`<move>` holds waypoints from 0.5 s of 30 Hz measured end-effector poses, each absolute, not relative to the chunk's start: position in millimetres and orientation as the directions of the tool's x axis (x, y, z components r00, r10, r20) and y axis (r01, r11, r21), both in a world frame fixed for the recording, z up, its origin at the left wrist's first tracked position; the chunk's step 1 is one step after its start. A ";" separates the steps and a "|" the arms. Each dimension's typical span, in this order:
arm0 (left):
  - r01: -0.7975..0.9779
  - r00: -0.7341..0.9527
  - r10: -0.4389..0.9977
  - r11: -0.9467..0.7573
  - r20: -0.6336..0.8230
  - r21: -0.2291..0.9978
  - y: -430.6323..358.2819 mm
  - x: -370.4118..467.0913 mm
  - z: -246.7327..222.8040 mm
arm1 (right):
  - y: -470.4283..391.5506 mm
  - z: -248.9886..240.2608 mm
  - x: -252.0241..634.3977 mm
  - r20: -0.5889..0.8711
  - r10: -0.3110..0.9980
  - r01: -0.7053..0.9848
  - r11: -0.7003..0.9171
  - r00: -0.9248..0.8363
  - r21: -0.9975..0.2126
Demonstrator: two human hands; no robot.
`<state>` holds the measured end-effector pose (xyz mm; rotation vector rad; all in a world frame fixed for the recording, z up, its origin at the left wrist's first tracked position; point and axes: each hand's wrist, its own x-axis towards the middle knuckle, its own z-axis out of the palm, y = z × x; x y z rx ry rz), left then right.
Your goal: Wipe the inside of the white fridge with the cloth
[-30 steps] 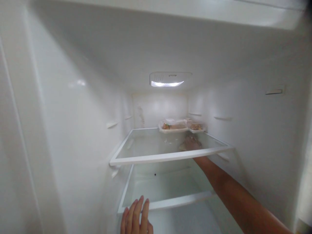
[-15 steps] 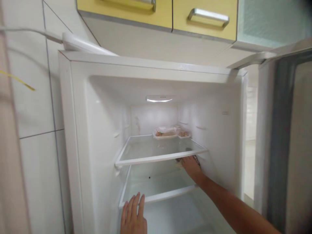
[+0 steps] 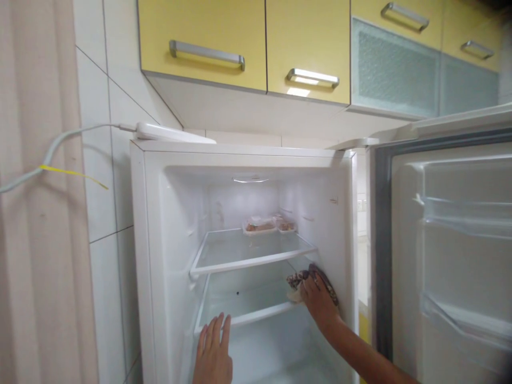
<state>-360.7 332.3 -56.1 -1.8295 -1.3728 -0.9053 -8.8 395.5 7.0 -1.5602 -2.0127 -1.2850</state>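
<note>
My right hand (image 3: 318,298) is closed on a crumpled, dark-patterned cloth (image 3: 296,278) with a pale part underneath. It reaches into the fridge by the right inner wall, over the right end of the lower glass shelf (image 3: 256,293). A small dark speck (image 3: 237,293) lies on that shelf. My left hand (image 3: 214,349) is open, fingers stretched upward, at the front edge of the lower shelf on the left. I cannot tell whether its fingertips touch the edge. Above, the upper glass shelf (image 3: 240,255) carries two wrapped food trays (image 3: 260,226) at the back.
The fridge door (image 3: 460,266) stands open on the right, with clear door racks (image 3: 464,216). Yellow cabinets (image 3: 204,32) hang above. A white device (image 3: 172,132) with a cable lies on the fridge top. Tiled wall (image 3: 96,202) runs along the left.
My right hand has drawn the cloth forward along the right side, from under the upper shelf toward the front. The view has tilted up and turned right; my left hand keeps its pose.
</note>
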 end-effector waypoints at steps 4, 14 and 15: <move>0.978 0.176 0.540 -0.192 0.823 -0.083 327.7 -353.8 -52.1 | 383.7 0.8 -3.0 0.721 0.602 0.911 0.028 -0.344 0.411; 0.986 0.044 0.500 -0.158 0.865 0.042 343.1 -343.7 -66.0 | 442.7 40.0 -22.0 0.710 0.617 0.931 0.115 -0.341 0.347; 0.985 0.033 0.496 -0.162 0.867 0.055 345.1 -344.0 -68.6 | 454.7 43.4 -25.4 0.707 0.622 0.936 0.136 -0.337 0.326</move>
